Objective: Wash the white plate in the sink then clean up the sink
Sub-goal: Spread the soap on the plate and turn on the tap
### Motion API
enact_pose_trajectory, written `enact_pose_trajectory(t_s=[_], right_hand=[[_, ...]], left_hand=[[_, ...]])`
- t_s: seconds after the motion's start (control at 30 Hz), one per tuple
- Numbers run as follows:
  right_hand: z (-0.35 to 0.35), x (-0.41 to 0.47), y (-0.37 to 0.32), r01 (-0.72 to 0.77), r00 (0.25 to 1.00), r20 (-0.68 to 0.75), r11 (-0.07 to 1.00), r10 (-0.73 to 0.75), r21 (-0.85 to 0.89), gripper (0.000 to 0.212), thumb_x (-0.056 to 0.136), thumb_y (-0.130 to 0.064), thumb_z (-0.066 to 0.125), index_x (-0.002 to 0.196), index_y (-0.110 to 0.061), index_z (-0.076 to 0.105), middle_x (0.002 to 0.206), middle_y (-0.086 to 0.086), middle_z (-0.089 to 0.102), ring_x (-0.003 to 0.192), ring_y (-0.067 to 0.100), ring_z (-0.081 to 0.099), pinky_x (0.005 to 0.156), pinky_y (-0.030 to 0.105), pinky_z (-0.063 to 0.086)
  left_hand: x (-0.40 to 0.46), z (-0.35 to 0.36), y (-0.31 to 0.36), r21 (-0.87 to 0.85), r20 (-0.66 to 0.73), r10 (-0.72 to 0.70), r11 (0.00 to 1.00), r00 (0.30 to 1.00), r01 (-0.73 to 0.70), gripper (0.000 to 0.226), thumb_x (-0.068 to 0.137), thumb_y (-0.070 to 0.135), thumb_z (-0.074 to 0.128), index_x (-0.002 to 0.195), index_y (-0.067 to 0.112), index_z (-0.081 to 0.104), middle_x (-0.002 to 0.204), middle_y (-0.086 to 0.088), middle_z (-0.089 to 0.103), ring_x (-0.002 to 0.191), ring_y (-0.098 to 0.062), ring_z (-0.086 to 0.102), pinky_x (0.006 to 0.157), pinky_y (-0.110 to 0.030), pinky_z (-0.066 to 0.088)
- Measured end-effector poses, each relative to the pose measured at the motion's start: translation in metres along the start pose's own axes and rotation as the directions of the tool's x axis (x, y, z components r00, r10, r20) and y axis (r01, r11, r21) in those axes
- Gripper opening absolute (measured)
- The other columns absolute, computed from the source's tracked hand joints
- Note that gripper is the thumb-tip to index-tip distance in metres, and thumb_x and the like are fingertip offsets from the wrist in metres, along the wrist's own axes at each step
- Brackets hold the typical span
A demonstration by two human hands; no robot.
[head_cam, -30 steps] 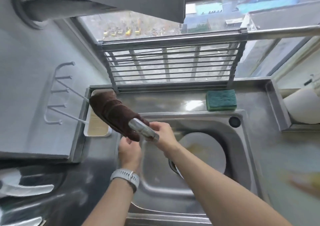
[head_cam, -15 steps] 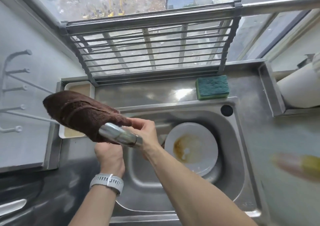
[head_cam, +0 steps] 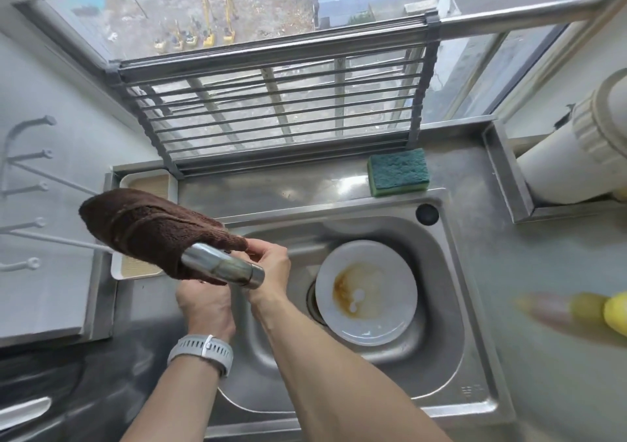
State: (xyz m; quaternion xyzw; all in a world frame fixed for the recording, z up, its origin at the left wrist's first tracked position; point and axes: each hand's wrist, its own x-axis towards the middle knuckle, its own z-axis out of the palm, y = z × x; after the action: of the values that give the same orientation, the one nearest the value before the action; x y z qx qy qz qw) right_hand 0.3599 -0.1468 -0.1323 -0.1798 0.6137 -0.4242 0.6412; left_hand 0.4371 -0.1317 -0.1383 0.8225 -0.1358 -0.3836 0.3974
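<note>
A white plate (head_cam: 366, 292) with a brown stain lies flat in the steel sink (head_cam: 451, 306), partly over the drain. A brown cloth (head_cam: 149, 227) is draped over the chrome faucet spout (head_cam: 224, 266), which juts over the sink's left side. My right hand (head_cam: 271, 268) is behind the spout's end, thumb and fingers pinched on the cloth's corner. My left hand (head_cam: 203, 306), with a white watch on its wrist, reaches up under the spout and cloth; its fingers are hidden. A green sponge (head_cam: 397, 171) lies on the ledge behind the sink.
A roll-up metal drying rack (head_cam: 278, 109) leans against the window behind the ledge. A white tray (head_cam: 142, 183) sits at the back left under the cloth. Wall hooks (head_cam: 30, 183) are at left, a white pipe (head_cam: 570, 163) at right, and blurred yellow objects (head_cam: 607, 311) on the right counter.
The view has shifted, so the stained plate shows fully. Both hands have stayed at the cloth-covered spout, and my right fingers now pinch the cloth's corner.
</note>
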Motion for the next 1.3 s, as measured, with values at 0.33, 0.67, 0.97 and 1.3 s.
enact_pose_trajectory(t_s=[0.33, 0.67, 0.97, 1.3], right_hand=[[0.003, -0.008, 0.015, -0.202, 0.970, -0.101, 0.965, 0.221, 0.169, 0.011, 0.066, -0.018, 0.084, 0.075, -0.015, 0.079, 0.069, 0.005, 0.075, 0.065, 0.022, 0.071, 0.075, 0.042, 0.063], [-0.103, -0.041, 0.034, -0.487, 0.864, 0.118, 0.752, 0.489, 0.445, 0.019, 0.098, -0.014, 0.061, 0.099, 0.003, 0.068, 0.090, 0.020, 0.073, 0.074, 0.022, 0.070, 0.069, 0.025, 0.059], [-0.241, -0.033, 0.040, -0.468, 0.842, -0.346, 0.879, 0.413, -0.090, 0.017, 0.087, -0.004, 0.068, 0.101, 0.006, 0.070, 0.074, 0.011, 0.064, 0.065, 0.024, 0.056, 0.062, 0.031, 0.049], [-0.259, 0.018, 0.057, -0.470, 0.862, -0.487, 0.583, 0.141, -0.663, 0.044, 0.087, -0.021, 0.061, 0.129, -0.008, 0.057, 0.128, 0.019, 0.063, 0.116, 0.041, 0.059, 0.091, 0.039, 0.048]], left_hand=[[-0.023, -0.003, 0.003, -0.212, 0.105, 0.095, 0.975, 0.990, -0.071, 0.026, 0.083, -0.013, 0.071, 0.077, 0.012, 0.067, 0.069, 0.005, 0.075, 0.074, -0.017, 0.064, 0.062, -0.021, 0.057], [-0.071, -0.004, -0.043, -0.033, 0.381, -0.183, 0.977, 0.906, 0.211, 0.019, 0.102, 0.010, 0.061, 0.120, 0.003, 0.063, 0.107, -0.020, 0.076, 0.102, -0.028, 0.073, 0.093, -0.034, 0.059], [-0.080, 0.031, -0.105, 0.245, 0.356, -0.351, 0.930, 0.866, 0.276, 0.009, 0.102, 0.017, 0.061, 0.101, 0.010, 0.067, 0.096, -0.009, 0.075, 0.093, -0.027, 0.073, 0.089, -0.041, 0.059], [-0.025, 0.068, -0.186, 0.492, 0.283, -0.365, 0.849, 0.887, 0.192, 0.017, 0.065, 0.037, 0.066, 0.072, 0.022, 0.071, 0.097, -0.019, 0.080, 0.101, -0.044, 0.074, 0.088, -0.053, 0.061]])
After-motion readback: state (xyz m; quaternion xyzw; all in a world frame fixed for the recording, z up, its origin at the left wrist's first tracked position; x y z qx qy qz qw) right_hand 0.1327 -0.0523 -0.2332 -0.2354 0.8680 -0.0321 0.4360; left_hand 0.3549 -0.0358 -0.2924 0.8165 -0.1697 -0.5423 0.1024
